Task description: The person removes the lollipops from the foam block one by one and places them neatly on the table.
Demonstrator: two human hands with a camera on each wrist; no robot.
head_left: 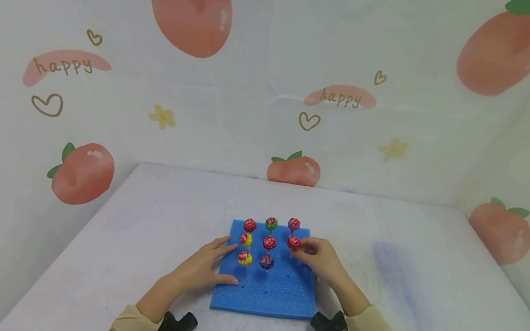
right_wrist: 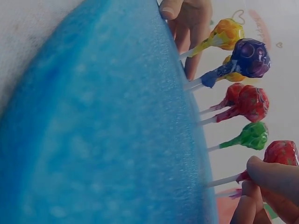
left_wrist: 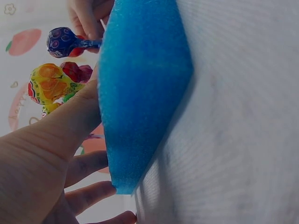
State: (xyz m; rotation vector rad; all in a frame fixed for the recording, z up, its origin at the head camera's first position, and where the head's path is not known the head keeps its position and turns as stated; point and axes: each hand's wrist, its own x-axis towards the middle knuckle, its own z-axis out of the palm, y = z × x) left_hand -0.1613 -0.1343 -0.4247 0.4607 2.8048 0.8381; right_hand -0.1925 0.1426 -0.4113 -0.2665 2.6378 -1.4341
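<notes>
A blue foam board point(head_left: 263, 298) lies on the table with several wrapped lollipops standing in it on white sticks. My right hand point(head_left: 323, 260) pinches a red lollipop point(right_wrist: 281, 151) at the base of its wrapper, between thumb and fingers. Its stick reaches the foam surface in the right wrist view. My left hand point(head_left: 200, 268) rests along the board's left edge, fingers spread, thumb over the top. Closest to that hand are two yellow lollipops point(head_left: 244, 258). A blue-purple lollipop point(left_wrist: 60, 43) stands in the front row, and a green lollipop point(right_wrist: 254, 136) at the back.
The white table point(head_left: 137, 238) extends around the board on every side. Behind it hangs a pale backdrop point(head_left: 249, 130) printed with fruit, hearts and flowers. A black wrist mount point(head_left: 178, 326) sits at the left cuff, another black mount point(head_left: 329, 324) at the right.
</notes>
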